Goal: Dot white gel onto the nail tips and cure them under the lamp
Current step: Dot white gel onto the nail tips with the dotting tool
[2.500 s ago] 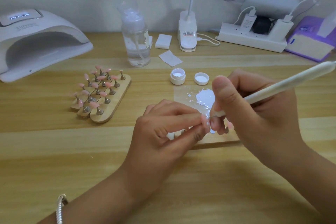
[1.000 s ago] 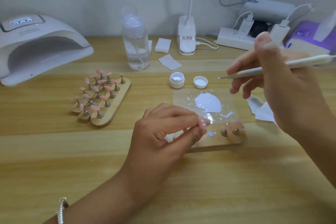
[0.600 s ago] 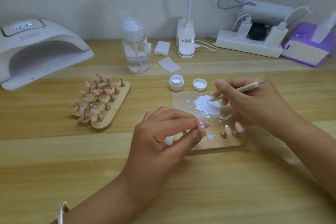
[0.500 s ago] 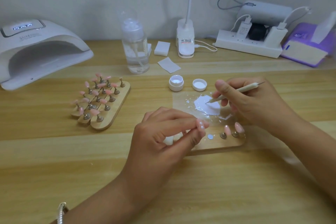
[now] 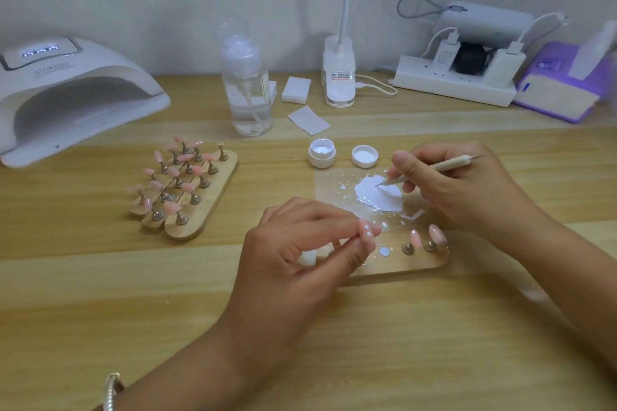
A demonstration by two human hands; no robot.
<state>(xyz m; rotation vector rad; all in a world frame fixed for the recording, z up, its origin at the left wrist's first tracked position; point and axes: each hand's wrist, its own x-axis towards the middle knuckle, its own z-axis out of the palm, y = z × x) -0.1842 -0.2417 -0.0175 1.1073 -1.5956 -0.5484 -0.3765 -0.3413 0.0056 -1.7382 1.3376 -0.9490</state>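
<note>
My left hand (image 5: 300,253) pinches a pink nail tip (image 5: 366,229) with white dots on it, just above the near wooden holder (image 5: 400,265). Two more pink tips (image 5: 436,233) stand on that holder. My right hand (image 5: 467,190) grips a dotting tool (image 5: 444,166) like a pen, its point touching the puddle of white gel (image 5: 379,194) on a clear sheet. An open white gel jar (image 5: 322,153) and its lid (image 5: 364,156) sit behind the sheet. The white curing lamp (image 5: 66,93) stands at the far left, its display lit.
A second wooden holder (image 5: 197,207) with several pink tips lies left of centre. Behind are a clear pump bottle (image 5: 247,90), white wipes (image 5: 309,120), a desk lamp base (image 5: 339,77), a power strip with chargers (image 5: 457,80) and a purple pack (image 5: 561,90).
My right hand lifted the dotting tool away from the held tip, swung it up, then brought its point down into the white gel puddle. My left hand kept still with the tip.
</note>
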